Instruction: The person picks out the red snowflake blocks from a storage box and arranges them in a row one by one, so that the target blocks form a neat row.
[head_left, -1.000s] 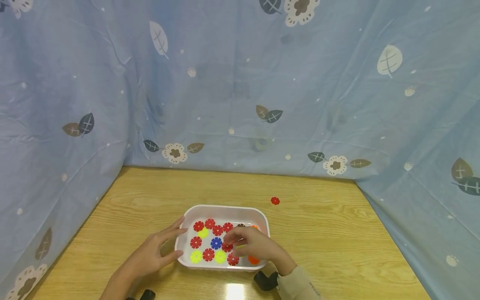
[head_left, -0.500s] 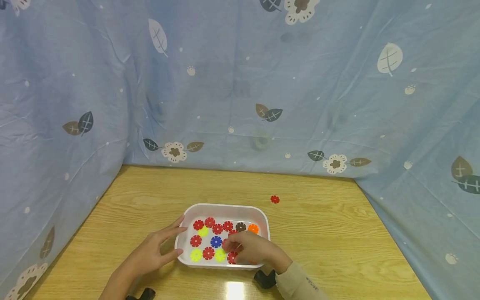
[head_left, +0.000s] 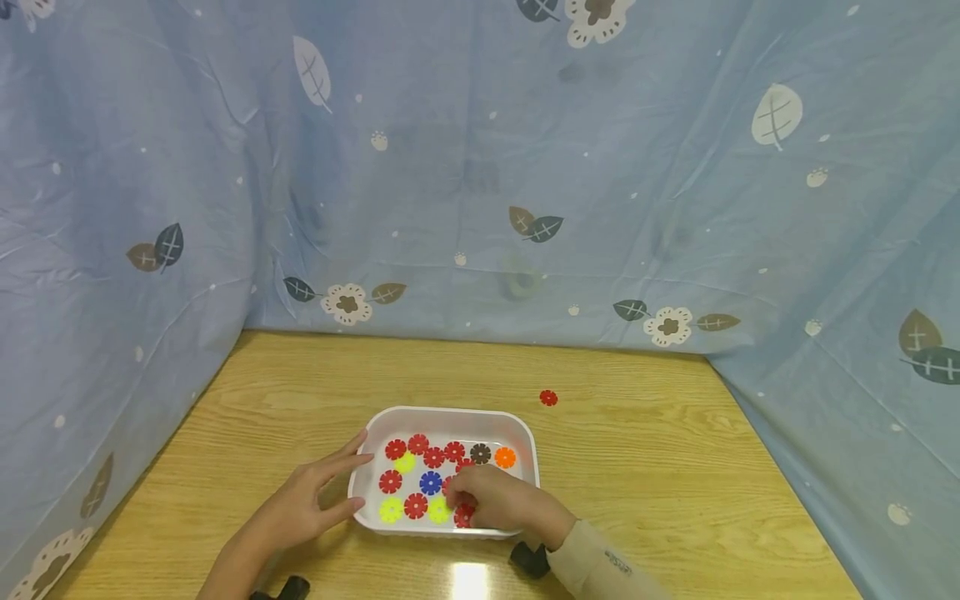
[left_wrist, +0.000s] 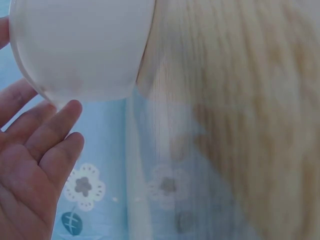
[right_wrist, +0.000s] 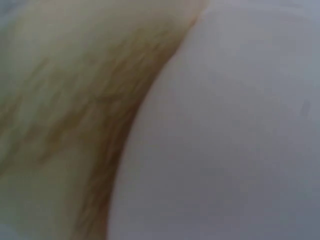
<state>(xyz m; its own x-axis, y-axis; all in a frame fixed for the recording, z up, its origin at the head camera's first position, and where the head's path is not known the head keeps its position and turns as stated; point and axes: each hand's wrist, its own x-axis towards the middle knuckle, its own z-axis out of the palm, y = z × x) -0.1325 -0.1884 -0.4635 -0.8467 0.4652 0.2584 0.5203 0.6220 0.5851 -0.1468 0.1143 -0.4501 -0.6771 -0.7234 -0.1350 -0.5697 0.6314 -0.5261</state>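
In the head view a white plastic tray (head_left: 371, 433) holds several notched, flower-shaped plastic discs lying flat: red, yellow, one blue disc (head_left: 431, 482), one brown disc (head_left: 480, 453) and one orange disc (head_left: 506, 457). My left hand (head_left: 311, 504) rests at the tray's left end, thumb and fingers spread along the rim. In the left wrist view several loosely bent fingers (left_wrist: 55, 130) lie against the tray's outer wall. Over the front right part of the tray, my right hand (head_left: 506, 500) reaches down with bent fingers near a yellow disc (head_left: 438, 510) and a red disc (head_left: 463, 517). Its fingertips are partly hidden.
One red disc (head_left: 549, 397) lies alone on the wooden table (head_left: 637, 467), behind the tray to the right. Blue patterned cloth (head_left: 450, 167) hangs at the back and both sides. The right wrist view is blurred, with the tray's white wall (right_wrist: 215, 140) filling much of it.
My right hand has come lower and slightly forward in the tray, its fingers drawing closer together. The orange and brown discs, partly covered earlier, show fully now. My left hand stays in place.
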